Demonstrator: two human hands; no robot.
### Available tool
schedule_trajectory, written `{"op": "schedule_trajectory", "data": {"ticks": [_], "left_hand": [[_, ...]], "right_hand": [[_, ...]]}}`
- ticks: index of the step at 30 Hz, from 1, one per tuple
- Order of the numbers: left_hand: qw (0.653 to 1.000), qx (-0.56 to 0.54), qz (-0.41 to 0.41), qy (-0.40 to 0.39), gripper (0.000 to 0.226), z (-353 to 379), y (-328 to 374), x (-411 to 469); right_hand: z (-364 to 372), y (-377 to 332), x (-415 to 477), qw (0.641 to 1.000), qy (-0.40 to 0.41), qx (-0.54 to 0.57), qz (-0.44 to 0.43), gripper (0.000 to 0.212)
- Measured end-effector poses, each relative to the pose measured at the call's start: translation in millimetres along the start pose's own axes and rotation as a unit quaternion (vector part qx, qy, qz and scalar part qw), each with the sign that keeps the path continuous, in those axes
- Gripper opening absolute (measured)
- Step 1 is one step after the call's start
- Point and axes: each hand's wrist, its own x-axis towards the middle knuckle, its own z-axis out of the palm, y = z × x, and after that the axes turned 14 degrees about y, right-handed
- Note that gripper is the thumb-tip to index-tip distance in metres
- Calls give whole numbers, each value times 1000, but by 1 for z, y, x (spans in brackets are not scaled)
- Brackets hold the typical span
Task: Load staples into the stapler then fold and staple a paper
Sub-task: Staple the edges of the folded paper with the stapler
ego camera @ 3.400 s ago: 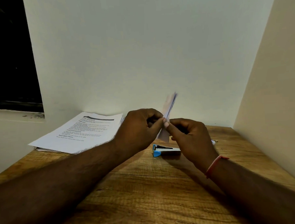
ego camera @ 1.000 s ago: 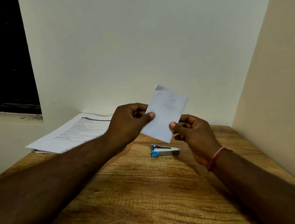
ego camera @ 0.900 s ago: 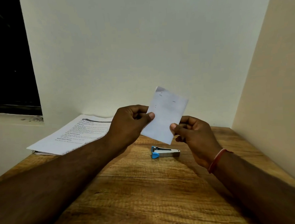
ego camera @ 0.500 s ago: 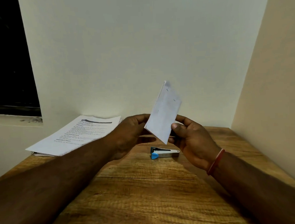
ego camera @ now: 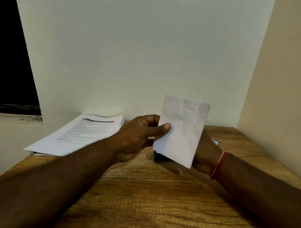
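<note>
Up above the table (ego camera: pixel 150 200), roughly mid-frame, the folded paper (ego camera: pixel 180 133) is held in the air. It's pretty much upright, facing the camera and leaning a bit to the right. Two short staples (ego camera: pixel 170 105) sit near its top edge, one left of the centre crease and one right of it.

The left hand (ego camera: pixel 138 136) has it by the left edge, thumb flat on the front face and fingers (ego camera: pixel 151 119) curled round behind, so a proper pinch. The right hand (ego camera: pixel 205 151) is behind the paper's lower right part. Its fingers are hidden by the sheet, so I honestly can't tell if they're gripping it or just sitting there. Red band (ego camera: pixel 218 164) on that wrist.

The stapler (ego camera: pixel 157 156) lies on the table right behind the paper's bottom edge, with only a bit of its blue end poking out. Off to the left, a stack of printed sheets (ego camera: pixel 78 134) rests on the table against the wall (ego camera: pixel 143 53). Something small and blurry lies just past the right hand, can't make out what.
</note>
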Motion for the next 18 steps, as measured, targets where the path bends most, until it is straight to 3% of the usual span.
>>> {"op": "schedule_trajectory", "data": {"ticks": [2,4,6,8,9,11,12,16,18], "left_hand": [[999,-7,14,31,53,-5,1,5],[995,11,31,93,40,-12,4,10],[981,65,59,175,27,-20,6,15],[958,127,93,241,22,-28,8,19],[948,147,107,263,22,-32,9,20],[932,178,132,285,23,-37,10,20],[925,197,145,290,24,-39,10,19],[891,266,198,308,24,-40,8,20],[871,300,229,313,24,-40,7,20]], "right_hand": [[-6,2,4,996,31,-80,-40,15],[-16,3,10,948,71,-283,-126,18],[-27,5,15,911,43,-392,-124,26],[-28,11,15,904,-8,-425,-44,34],[-28,14,14,884,-33,-465,-31,42],[-28,21,15,824,-64,-558,-74,47],[-26,24,16,813,-68,-571,-93,42],[-21,30,16,837,-37,-538,-95,13],[-21,33,16,880,-18,-472,-57,7]]}}
